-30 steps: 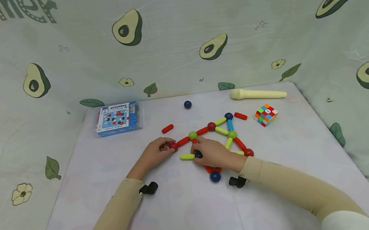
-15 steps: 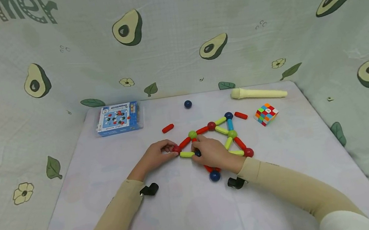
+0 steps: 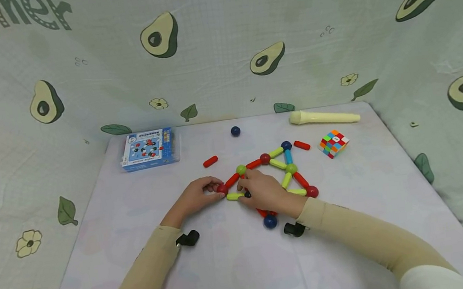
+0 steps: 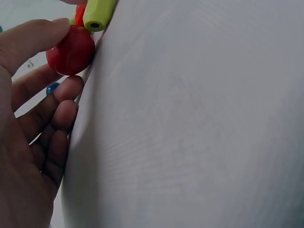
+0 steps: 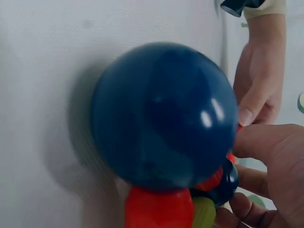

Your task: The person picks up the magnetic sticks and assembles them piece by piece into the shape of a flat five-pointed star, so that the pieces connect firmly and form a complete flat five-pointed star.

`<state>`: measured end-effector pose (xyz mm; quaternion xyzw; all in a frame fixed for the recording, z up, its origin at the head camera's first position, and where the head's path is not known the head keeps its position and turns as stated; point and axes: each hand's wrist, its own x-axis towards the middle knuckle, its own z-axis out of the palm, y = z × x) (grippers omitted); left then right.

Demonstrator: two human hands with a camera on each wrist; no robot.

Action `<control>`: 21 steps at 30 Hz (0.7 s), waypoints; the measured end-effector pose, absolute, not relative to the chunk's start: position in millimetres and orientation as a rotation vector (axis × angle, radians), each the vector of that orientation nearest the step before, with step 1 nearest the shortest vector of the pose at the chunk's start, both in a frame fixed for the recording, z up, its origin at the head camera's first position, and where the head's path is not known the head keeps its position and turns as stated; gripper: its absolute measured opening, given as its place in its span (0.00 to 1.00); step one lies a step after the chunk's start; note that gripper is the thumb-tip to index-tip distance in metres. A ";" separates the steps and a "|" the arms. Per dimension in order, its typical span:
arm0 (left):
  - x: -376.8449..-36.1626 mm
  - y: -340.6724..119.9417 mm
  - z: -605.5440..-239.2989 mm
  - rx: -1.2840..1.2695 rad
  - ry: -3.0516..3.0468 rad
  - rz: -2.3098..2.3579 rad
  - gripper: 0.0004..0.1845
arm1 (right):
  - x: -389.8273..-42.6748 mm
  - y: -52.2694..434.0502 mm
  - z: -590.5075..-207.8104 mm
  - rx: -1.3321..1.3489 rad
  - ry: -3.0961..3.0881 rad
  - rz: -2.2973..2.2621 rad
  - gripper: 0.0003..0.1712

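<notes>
We have a flat framework of coloured rods and glossy balls on the pale cloth-covered tabletop (image 3: 229,270), and we judge the step in hand to be the closing of one more cell at its left end. Our left hand (image 3: 196,196) pinches the glossy red ball (image 4: 71,51) between thumb and fingertips, the remaining fingers loosely bent below it. A red plastic-looking rod (image 3: 232,180) runs from this ball to the lime-green ball (image 3: 241,170) at the far corner. Our right hand (image 3: 264,191) is curled in a close grip on the small dark blue ball (image 5: 228,186), which the fingers mostly cover in the head view. From that ball the yellow-green rod (image 3: 235,196) points towards the red ball. In the left wrist view the rod's end face, with its dark centre, shows just beside the red ball, so we judge the joint not yet seated; actual contact we cannot confirm. The next move calls for aligning the rod's end with the red ball and bringing the two together while both grips steady the frame. We should avoid levering sideways, since a twist could part the neighbouring red joint.
</notes>
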<state>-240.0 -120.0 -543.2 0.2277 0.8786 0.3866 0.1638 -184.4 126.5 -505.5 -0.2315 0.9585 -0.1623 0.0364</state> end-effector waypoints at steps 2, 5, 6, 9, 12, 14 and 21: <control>-239.5 -120.1 -542.6 0.657 2.513 1.091 0.17 | -184.7 124.0 -508.1 -0.730 2.932 -0.456 0.14; -238.7 -120.2 -541.4 0.681 2.519 1.082 0.17 | -185.4 121.0 -512.2 -0.734 2.940 -0.414 0.14; -238.7 -120.5 -541.3 0.686 2.519 1.081 0.17 | -185.5 120.3 -512.9 -0.732 2.947 -0.408 0.13; -239.0 -120.4 -541.8 0.684 2.517 1.082 0.17 | -185.0 120.7 -513.2 -0.713 2.963 -0.426 0.12; -239.2 -121.1 -542.3 0.670 2.512 1.090 0.16 | -184.5 121.2 -512.1 -0.701 2.974 -0.463 0.12; -239.3 -121.0 -541.9 0.664 2.507 1.098 0.16 | -184.3 121.4 -511.5 -0.693 2.977 -0.471 0.11; -237.9 -121.3 -539.5 0.658 2.497 1.100 0.17 | -183.6 120.6 -509.8 -0.673 2.957 -0.473 0.12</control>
